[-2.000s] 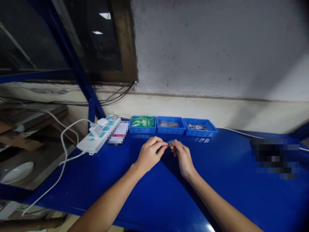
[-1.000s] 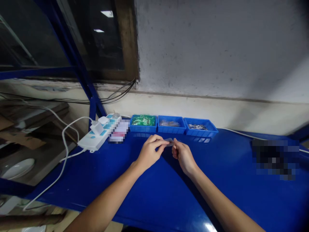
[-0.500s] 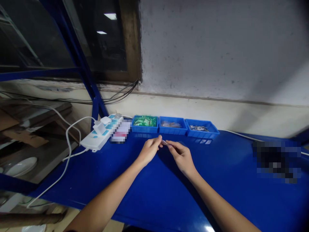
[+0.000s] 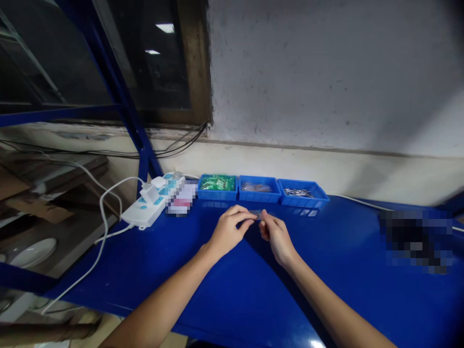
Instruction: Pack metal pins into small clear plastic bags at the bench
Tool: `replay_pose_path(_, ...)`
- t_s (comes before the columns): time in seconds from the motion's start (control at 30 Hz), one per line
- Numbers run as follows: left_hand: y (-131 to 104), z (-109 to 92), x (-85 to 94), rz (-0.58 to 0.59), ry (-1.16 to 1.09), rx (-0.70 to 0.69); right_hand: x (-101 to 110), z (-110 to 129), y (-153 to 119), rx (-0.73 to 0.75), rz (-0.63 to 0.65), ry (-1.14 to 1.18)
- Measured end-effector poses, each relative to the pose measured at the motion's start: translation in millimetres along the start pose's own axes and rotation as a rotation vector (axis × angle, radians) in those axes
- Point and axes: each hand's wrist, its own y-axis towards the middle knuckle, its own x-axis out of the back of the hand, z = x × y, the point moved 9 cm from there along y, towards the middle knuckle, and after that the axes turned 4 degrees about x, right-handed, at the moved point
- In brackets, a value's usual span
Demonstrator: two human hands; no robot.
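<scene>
Above the blue table, my left hand pinches one end of a small clear plastic piece. My right hand grips its other end, thumb on top and fingers curled under. The piece is thin and see-through, and its exact shape cannot be told. Just beyond my hands stand three blue bins in a row. The left bin has green packets, the middle bin clear and brownish pieces, and the right bin thin metal pieces.
At the left lies a white power strip with plugs and a looping white cable. Beside it is a blurred flat item. A blurred dark object lies at the right. Behind the bins rises a wall.
My left fingers have shifted to the right and now pinch from above. My right hand has turned, its thumb now pointing up, and more of the clear piece shows between them.
</scene>
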Motion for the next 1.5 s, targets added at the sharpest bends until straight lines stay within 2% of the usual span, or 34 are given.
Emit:
replay_pose_path(0.1,-1.8,0.1,-6.1,0.051,0.018,-0.007,8.5,1.7,1.5,0.029,-0.081,-0.017)
replay_pose_path(0.23,-0.6,8.6,-9.7,0.092,-0.034,0.084,15.3,21.1,-3.4,0.224,-0.177,-0.208)
replay_pose_path(0.4,-1.4,36.4,-14.0,0.095,-0.334,0.402,2.2,33.1,-12.4,0.371,-0.111,-0.359)
replay_pose_path(0.5,-2.5,45.4,-14.3,0.075,-0.427,0.483,-5.2,34.9,-15.5,0.407,-0.057,-0.406)
replay_pose_path(0.83,0.8,50.1,-2.2,-0.032,-0.358,0.392,-14.7,24.5,-14.8,0.316,0.047,-0.436)
replay_pose_path(1.0,4.4,41.6,6.0,-0.051,-0.316,0.345,-15.9,18.4,-14.0,0.244,0.066,-0.407)
replay_pose_path(1.1,6.1,26.7,4.3,0.023,-0.255,0.274,-11.7,11.1,-11.7,0.191,0.044,-0.368)
replay_pose_path(1.3,-1.2,2.7,-16.9,0.223,-0.134,0.13,-5.8,6.7,-7.8,0.141,0.005,-0.289)
replay_pose_path(1.5,-4.3,-3.7,-20.7,0.256,-0.001,0.072,-6.8,17.3,-8.5,0.202,-0.001,-0.297)
